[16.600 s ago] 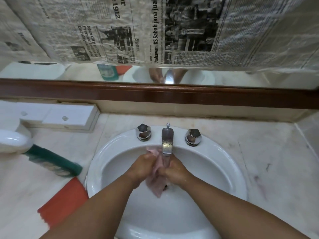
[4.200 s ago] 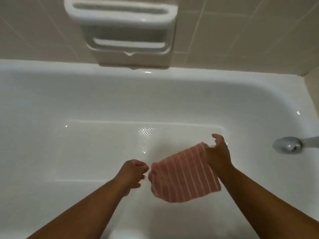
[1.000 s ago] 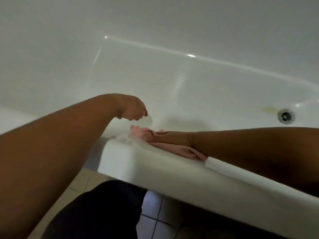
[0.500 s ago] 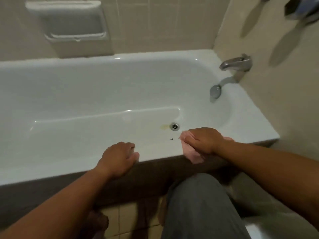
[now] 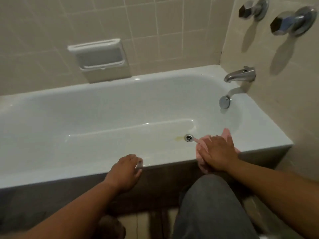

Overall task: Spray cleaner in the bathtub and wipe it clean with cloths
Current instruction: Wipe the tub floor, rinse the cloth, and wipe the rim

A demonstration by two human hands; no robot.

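The white bathtub (image 5: 72,168) runs across the view, its near rim closest to me. A pink cloth (image 5: 201,149) lies over that rim near the drain end, and my right hand (image 5: 217,154) presses flat on it with fingers stretched out toward the inside of the tub. My left hand (image 5: 125,169) rests on the near rim further left, fingers lying over the edge and holding nothing. The drain (image 5: 189,138) sits in the tub floor just left of the cloth, with a yellowish stain (image 5: 178,138) beside it. No spray bottle is in view.
A metal spout (image 5: 239,75) and overflow plate (image 5: 224,101) are at the tub's right end, with two tap handles (image 5: 291,21) on the wall above. A recessed soap dish (image 5: 100,56) sits in the tiled back wall. My knee (image 5: 210,207) is close to the tub's front panel.
My right hand has gone from curled on the cloth to flat on it, and has shifted slightly right along the rim. My left hand stays on the rim.
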